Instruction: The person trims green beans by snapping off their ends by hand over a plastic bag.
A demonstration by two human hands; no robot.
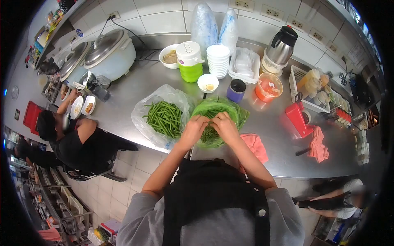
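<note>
My left hand [197, 127] and my right hand [224, 124] meet with fingertips pinched together above a green plastic bag [237, 111]. Whatever lies between the fingertips is too small to make out. Inside the green bag are thin green pieces, partly hidden by my hands. Just left of my left hand, an open clear plastic bag [141, 125] holds a heap of cut green beans [164, 119]. A pink cloth [254, 146] lies at the table edge by my right forearm.
Behind the bags stand a small white bowl [208, 83], a purple cup [236, 91], a green-and-white jug [191, 65], stacked white containers [218, 61] and an orange-filled tub [269, 87]. Large cookers [111, 49] stand back left. A seated person [78, 141] is at left, another person [336, 201] at right.
</note>
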